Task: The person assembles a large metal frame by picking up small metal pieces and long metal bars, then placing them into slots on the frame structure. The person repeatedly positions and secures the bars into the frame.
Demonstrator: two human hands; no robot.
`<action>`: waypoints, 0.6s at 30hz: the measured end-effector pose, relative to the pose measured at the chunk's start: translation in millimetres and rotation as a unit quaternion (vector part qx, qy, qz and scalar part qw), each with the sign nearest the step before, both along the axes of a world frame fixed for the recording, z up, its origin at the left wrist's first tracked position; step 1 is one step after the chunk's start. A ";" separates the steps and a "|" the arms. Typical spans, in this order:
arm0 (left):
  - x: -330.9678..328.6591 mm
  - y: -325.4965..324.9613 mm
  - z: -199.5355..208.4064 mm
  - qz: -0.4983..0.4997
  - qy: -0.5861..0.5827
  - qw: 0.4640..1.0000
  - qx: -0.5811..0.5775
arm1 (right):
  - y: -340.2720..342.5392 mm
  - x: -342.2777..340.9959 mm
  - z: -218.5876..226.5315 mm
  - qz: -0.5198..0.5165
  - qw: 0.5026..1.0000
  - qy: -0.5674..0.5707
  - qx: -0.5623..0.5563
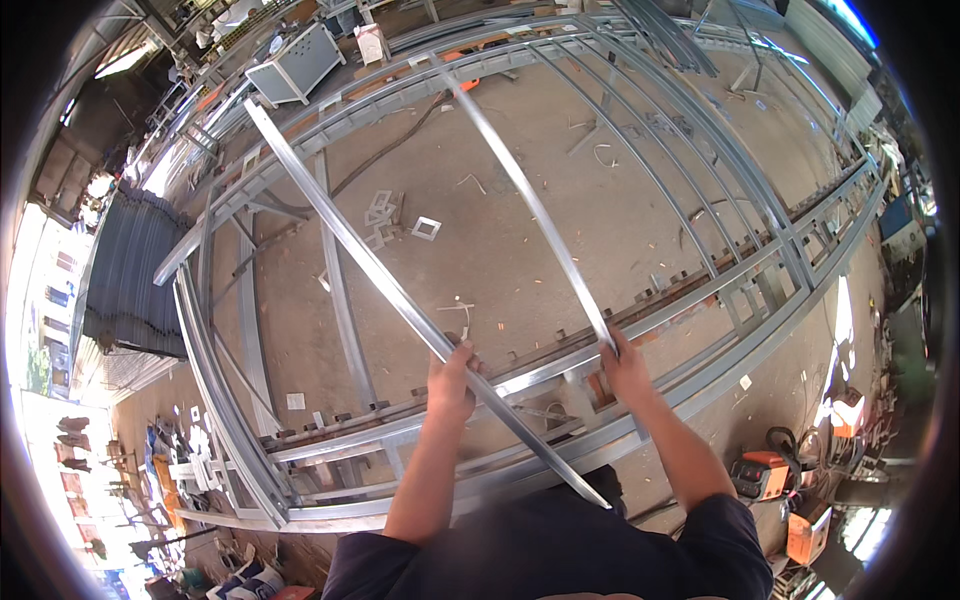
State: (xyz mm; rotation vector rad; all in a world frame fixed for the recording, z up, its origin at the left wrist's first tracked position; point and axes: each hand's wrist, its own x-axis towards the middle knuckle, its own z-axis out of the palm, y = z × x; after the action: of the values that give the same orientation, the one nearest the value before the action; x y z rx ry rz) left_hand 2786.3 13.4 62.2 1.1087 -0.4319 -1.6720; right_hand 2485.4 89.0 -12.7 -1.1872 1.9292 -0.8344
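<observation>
My left hand point(452, 380) is closed round a long shiny metal bar point(362, 252). That bar slants from the far left, across the near rail of a large metal frame point(520, 378), to beside my body. My right hand point(626, 368) grips the near end of a second metal bar point(530, 190), close to the near rail. The second bar stretches away to the frame's far side. The fingertips of both hands are partly hidden behind the bars.
Several thinner bars point(640, 160) span the frame on the right. Small square metal plates point(425, 228) lie on the floor inside it. A stack of grey sheets point(140, 265) stands at left, a grey cabinet point(296, 64) beyond the far side. Orange machines point(762, 476) sit at lower right.
</observation>
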 end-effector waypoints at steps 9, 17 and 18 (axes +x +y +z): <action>-29.9 -11.9 3.5 0.047 -0.036 0.998 0.027 | -174.0 -101.2 -41.4 -0.049 0.999 0.017 0.009; -26.9 -34.0 -7.1 0.082 -0.032 0.995 0.043 | -241.0 -120.4 -59.2 -0.082 0.979 0.169 0.074; -24.7 -36.7 -10.0 0.083 -0.032 0.995 0.046 | -244.4 -120.7 -61.2 -0.085 0.977 0.179 0.079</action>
State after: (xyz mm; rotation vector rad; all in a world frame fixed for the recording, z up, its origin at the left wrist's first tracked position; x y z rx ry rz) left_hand 2761.7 -23.4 52.2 1.2335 -0.2978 -1.5273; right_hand 2364.7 -155.5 -73.9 -1.1473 2.3701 -0.5652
